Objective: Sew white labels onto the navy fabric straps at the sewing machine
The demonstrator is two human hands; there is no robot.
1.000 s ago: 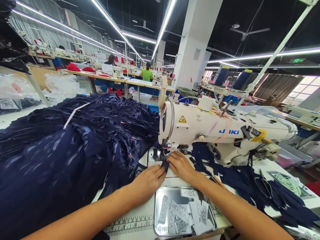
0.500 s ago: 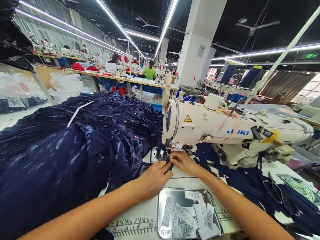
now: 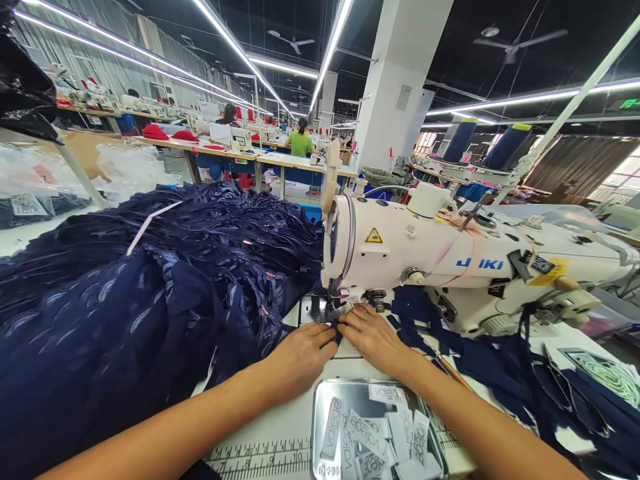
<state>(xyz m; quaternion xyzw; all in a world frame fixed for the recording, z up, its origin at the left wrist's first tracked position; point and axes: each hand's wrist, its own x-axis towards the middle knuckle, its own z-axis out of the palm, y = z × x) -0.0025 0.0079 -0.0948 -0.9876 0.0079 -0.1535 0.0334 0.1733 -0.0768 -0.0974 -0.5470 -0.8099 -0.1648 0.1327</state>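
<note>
- A small navy fabric piece (image 3: 338, 329) is pinned flat at the presser foot (image 3: 331, 311) of the sewing machine (image 3: 450, 260) — left hand (image 3: 300, 357) and right hand (image 3: 373, 337) pressed on it, fingers closed together.
- Stitching is judged barely begun.
- A large navy garment heap (image 3: 140, 300) lies left on the bench (image 3: 280, 433); many labels remain in the metal tray (image 3: 320, 413).

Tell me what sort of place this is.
Most likely a garment factory's sewing floor. The hands, left and right, feed navy fabric under an industrial sewing machine, a tray of labels sits nearby, and rows of workstations run behind.
</note>
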